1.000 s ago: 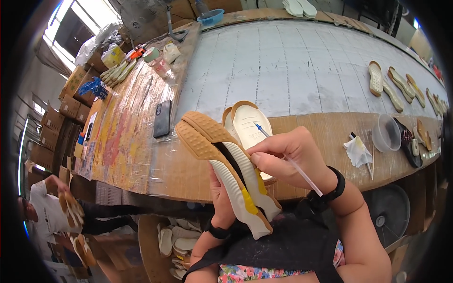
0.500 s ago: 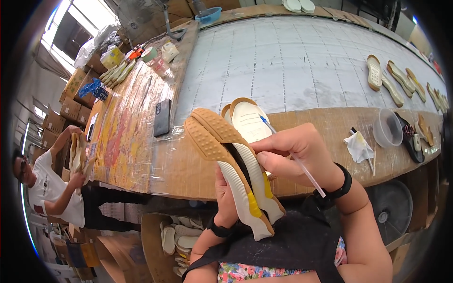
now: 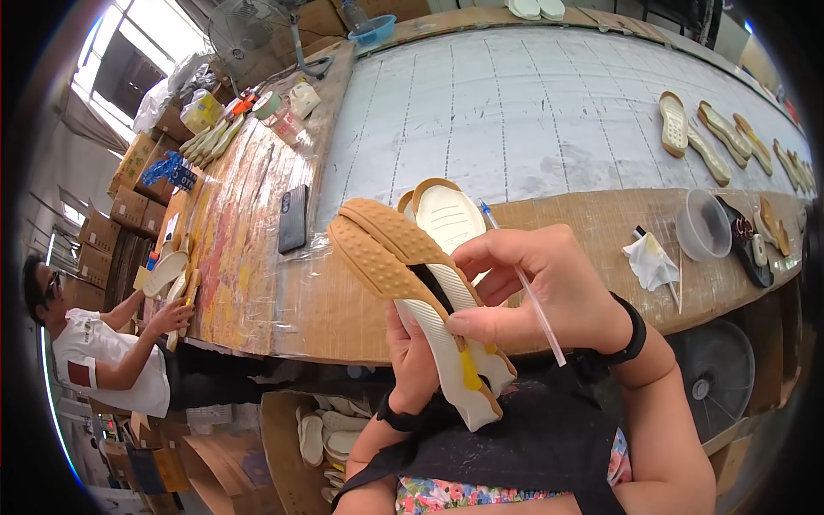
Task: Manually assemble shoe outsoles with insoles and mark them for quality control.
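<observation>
A pair of shoe soles (image 3: 369, 249), tan and studded at one end with white sidewalls and yellow patches, is held tilted in front of me. My left hand (image 3: 414, 356) grips them from behind and below; most of its fingers are hidden. My right hand (image 3: 549, 287) has a clear-barrelled pen (image 3: 534, 311) with a blue cap end tucked through its fingers. Its thumb touches the edge of the nearer sole beside the dark gap, and its bent fingers are at the farther sole. Behind them on the table lie white-faced soles (image 3: 451, 215) with tan rims.
A black phone (image 3: 293, 220) lies to the left on the cardboard-covered table (image 3: 326, 322). At right are a stained white cloth (image 3: 651, 262), a clear tub (image 3: 704, 225) and several more soles (image 3: 674, 124). A co-worker (image 3: 112, 352) handles soles at the far left.
My right thumb has shifted from the farther sole to the nearer sole's edge, and my fingers have spread. The co-worker's soles have moved toward the table.
</observation>
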`<state>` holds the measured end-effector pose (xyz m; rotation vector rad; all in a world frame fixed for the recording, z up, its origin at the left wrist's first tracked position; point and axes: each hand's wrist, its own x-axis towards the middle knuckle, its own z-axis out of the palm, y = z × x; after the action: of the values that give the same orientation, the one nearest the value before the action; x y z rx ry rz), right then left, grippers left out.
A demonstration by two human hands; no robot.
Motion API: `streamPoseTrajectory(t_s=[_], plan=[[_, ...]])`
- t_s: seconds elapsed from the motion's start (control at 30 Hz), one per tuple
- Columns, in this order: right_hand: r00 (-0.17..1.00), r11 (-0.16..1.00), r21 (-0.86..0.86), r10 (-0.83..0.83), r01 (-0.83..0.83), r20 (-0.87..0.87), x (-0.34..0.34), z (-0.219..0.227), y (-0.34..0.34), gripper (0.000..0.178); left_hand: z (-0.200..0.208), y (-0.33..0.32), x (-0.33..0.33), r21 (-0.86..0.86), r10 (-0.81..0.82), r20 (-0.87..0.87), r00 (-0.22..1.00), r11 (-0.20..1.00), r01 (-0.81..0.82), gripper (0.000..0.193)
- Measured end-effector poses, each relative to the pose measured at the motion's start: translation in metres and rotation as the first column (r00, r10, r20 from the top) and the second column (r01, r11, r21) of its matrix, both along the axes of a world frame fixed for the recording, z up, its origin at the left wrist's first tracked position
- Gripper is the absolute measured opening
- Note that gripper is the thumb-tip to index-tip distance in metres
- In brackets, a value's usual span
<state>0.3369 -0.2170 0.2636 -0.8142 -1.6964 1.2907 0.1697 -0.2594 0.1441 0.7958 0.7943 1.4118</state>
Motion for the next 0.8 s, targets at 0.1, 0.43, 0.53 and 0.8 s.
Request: streamPoseTrajectory(t_s=[0.1,0.43,0.53,0.8], plan=[[0.999,0.999,-0.028,0.039,-0.038,0.029,0.004,0.005,-0.003,0.033,0.005,-0.002,0.001,0.055,0.007,-0.012,1.0,0.998,-0.006,0.034],[1.0,0.997,0.071,-0.012,0.012,-0.004,0.004,-0.008,0.001,0.031,0.009,0.0,0.006,0.094,-0.009,-0.072,0.997,0.995,0.016,0.04],[0.999,0.999,0.027,-0.038,0.038,0.018,0.0,-0.01,0.006,0.03,0.021,-0.003,0.004,0.14,0.154,-0.133,0.979,0.981,-0.135,0.052],[0.946,0.665,0.689,-0.307,0.288,-0.1,-0.002,-0.035,-0.007,0.024,0.033,-0.004,-0.001,0.107,0.203,-0.121,0.972,0.976,-0.19,0.055]])
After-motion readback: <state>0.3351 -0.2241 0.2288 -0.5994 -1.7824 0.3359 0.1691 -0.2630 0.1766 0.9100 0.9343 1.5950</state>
